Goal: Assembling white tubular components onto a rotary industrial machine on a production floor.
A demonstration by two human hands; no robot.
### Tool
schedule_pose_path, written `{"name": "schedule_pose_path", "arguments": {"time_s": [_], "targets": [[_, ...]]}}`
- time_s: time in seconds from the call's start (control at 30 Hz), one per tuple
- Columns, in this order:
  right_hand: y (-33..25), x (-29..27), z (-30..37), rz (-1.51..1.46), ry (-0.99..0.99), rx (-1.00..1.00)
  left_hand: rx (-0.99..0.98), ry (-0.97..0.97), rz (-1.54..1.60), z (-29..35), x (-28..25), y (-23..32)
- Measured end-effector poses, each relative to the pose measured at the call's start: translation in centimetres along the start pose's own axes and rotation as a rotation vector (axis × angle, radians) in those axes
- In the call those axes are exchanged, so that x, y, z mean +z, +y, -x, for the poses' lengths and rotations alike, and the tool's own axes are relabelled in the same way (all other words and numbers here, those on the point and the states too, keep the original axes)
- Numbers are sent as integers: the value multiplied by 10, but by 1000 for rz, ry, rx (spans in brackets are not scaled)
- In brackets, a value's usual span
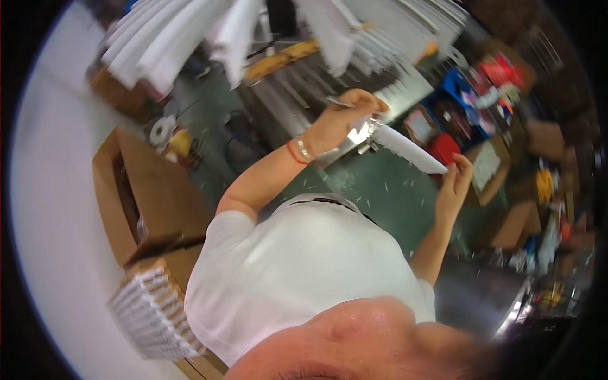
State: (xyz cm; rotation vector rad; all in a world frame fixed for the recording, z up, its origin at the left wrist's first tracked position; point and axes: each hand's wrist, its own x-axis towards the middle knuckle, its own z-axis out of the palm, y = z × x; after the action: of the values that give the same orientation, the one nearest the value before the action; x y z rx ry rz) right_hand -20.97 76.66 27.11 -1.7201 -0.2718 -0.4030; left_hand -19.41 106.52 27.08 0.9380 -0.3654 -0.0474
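Note:
A white strip [411,149], with one ragged-looking long edge, stretches between my two hands in front of my body. My left hand [345,120] is closed around its upper end, where a shiny clear film [362,131] hangs by the fingers. A slim grey metal piece [340,102] sticks out of the same hand; its kind is too blurred to tell. With fingers pinched, my right hand [455,180] grips the strip's lower right end. Just behind that end shows a round red object [444,149].
White hanging sheets [183,41] fan out over a metal-topped table [411,95] ahead. Large cardboard boxes [161,196] stand at my left, beside a stack of white-edged pieces [155,313]. A blue crate [459,104] and open cartons [491,168] crowd the right. White scraps dot the green floor [386,190].

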Motion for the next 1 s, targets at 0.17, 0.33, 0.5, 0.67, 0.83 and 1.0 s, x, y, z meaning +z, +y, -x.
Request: {"name": "schedule_pose_path", "arguments": {"time_s": [0.17,0.33,0.5,0.67,0.83,1.0], "targets": [[-6,-2,10,-11,94,36,44,-87,-219,1,9,-7],[-16,7,19,230,173,2,162,-104,-619,8,-3,-16],[-33,14,21,294,255,10,197,-199,-847,15,1,-19],[-37,22,10,380,442,-123,-60,135,-853,3,-52,-42],[-40,28,-4,555,547,-232,103,242,-1276,-14,-62,-46],[-34,40,-12,722,508,-275,213,248,-1516,-41,-62,-45]]}}
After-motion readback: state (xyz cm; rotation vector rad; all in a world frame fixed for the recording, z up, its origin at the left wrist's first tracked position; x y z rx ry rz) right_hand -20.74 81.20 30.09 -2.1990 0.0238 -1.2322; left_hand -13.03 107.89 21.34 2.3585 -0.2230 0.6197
